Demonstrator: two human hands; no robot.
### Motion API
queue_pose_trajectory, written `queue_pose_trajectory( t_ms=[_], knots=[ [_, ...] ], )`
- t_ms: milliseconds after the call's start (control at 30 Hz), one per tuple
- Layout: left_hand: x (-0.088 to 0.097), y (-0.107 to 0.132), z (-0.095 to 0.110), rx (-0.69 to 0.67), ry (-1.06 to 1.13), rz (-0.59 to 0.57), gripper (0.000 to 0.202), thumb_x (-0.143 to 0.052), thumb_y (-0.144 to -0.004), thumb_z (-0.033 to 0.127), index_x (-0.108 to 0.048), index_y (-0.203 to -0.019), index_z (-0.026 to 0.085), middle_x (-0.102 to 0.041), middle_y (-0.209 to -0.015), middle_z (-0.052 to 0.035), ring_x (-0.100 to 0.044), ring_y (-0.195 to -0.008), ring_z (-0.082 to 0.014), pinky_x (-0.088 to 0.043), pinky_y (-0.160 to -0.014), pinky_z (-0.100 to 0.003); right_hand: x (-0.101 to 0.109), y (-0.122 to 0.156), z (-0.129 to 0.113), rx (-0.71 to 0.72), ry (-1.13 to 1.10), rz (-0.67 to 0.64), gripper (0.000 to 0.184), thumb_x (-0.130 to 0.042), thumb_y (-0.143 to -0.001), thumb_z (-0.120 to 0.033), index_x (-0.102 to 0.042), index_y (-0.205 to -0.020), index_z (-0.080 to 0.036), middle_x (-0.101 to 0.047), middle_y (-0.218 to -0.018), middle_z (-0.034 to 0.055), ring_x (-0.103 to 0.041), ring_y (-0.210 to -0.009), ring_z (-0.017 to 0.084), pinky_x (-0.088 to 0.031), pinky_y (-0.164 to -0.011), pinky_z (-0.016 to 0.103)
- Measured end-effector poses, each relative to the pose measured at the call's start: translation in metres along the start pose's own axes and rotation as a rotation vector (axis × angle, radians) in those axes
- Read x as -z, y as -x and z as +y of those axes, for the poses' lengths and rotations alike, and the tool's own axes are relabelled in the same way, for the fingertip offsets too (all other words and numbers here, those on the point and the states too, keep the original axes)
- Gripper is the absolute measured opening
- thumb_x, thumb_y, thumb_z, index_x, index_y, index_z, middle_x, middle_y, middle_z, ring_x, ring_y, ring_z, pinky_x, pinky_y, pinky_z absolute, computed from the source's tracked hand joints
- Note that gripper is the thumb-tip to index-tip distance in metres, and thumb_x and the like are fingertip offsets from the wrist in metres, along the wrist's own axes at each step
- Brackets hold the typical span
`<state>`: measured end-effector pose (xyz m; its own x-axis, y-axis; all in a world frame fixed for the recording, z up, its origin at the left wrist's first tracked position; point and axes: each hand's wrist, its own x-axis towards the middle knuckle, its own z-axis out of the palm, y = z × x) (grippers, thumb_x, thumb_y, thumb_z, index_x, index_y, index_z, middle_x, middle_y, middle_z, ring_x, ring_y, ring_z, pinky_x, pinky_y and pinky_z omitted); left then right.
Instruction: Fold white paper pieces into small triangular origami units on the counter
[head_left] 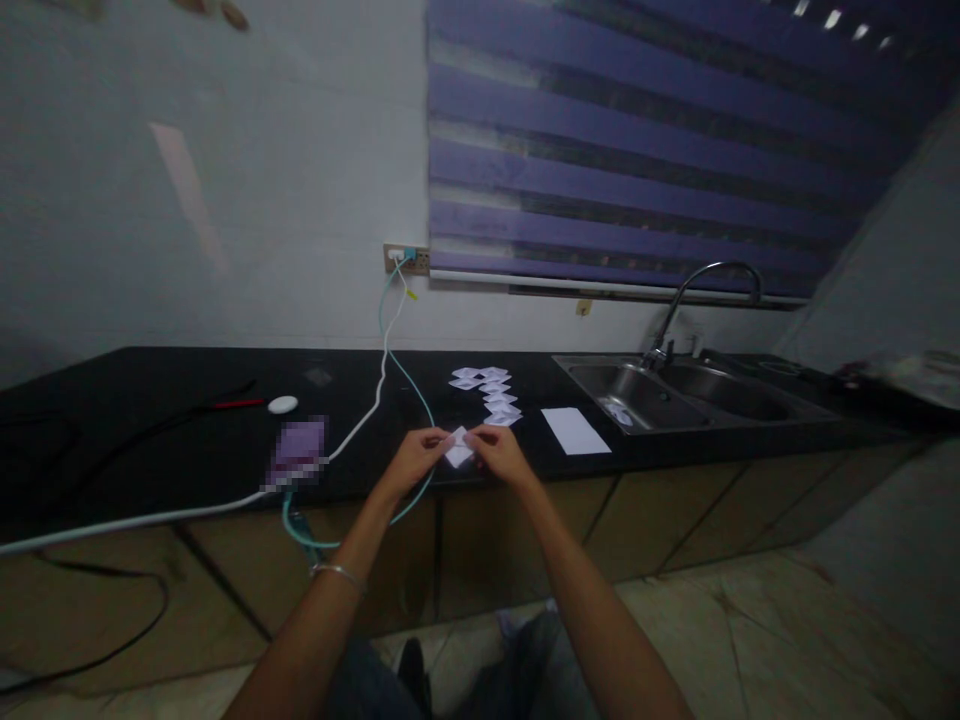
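Observation:
Between my two hands is a small folded piece of white paper, held near the counter's front edge. My left hand pinches its left side, and my right hand pinches its right side. Just beyond them, several folded white paper pieces lie in a bent row on the black counter. A flat stack or sheet of white paper rests to the right of my right hand; I cannot tell which.
A double steel sink with a tall faucet is on the right. White and teal cables run from a wall socket past my left hand. A white round object and a blurred purple item lie on the left.

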<state>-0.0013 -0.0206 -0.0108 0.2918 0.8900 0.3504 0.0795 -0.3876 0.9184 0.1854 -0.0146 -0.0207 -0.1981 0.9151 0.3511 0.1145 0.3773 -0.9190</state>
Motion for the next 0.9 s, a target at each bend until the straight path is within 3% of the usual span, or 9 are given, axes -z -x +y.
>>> queue_pose_trajectory(
  t_ms=[133, 300, 500, 900],
  knots=[
    [-0.0014, 0.0001, -0.0001, -0.014, 0.003, 0.005, 0.036, -0.063, -0.078, 0.044, -0.071, -0.092, 0.013, -0.072, -0.087, -0.0084, -0.064, -0.078, -0.0197, -0.048, -0.071, -0.027, -0.0009, -0.0003, 0.0012, -0.015, -0.035, 0.019, 0.028, -0.064, -0.075, -0.042, -0.068, -0.081, -0.014, -0.062, -0.060, -0.0001, -0.051, -0.043, 0.009, -0.041, -0.040, 0.019],
    [-0.0035, 0.0015, 0.0011, 0.048, 0.064, 0.033, 0.054, -0.067, -0.074, 0.044, -0.058, -0.118, 0.014, -0.073, -0.084, -0.0087, -0.067, -0.072, -0.0210, -0.050, -0.065, -0.028, -0.0039, -0.0014, 0.0025, -0.048, -0.110, 0.061, 0.028, -0.069, -0.069, -0.040, -0.062, -0.082, -0.016, -0.063, -0.060, -0.0012, -0.054, -0.043, 0.010, -0.044, -0.041, 0.019],
    [-0.0038, 0.0003, 0.0005, 0.033, 0.026, 0.038, 0.038, -0.067, -0.074, 0.045, -0.070, -0.088, 0.010, -0.073, -0.084, -0.0104, -0.067, -0.074, -0.0219, -0.049, -0.065, -0.027, -0.0054, -0.0031, 0.0048, -0.057, -0.135, 0.092, 0.028, -0.072, -0.066, -0.038, -0.057, -0.077, -0.017, -0.058, -0.052, -0.0037, -0.055, -0.042, 0.011, -0.043, -0.041, 0.020],
    [-0.0056, 0.0018, 0.0067, 0.022, -0.009, 0.052, 0.036, -0.066, -0.074, 0.046, -0.071, -0.082, 0.011, -0.072, -0.074, -0.0063, -0.064, -0.066, -0.0181, -0.044, -0.058, -0.024, -0.0055, -0.0033, 0.0067, -0.037, -0.083, 0.116, 0.028, -0.073, -0.066, -0.039, -0.059, -0.077, -0.017, -0.059, -0.053, -0.0028, -0.056, -0.045, 0.013, -0.043, -0.045, 0.022]
  ],
)
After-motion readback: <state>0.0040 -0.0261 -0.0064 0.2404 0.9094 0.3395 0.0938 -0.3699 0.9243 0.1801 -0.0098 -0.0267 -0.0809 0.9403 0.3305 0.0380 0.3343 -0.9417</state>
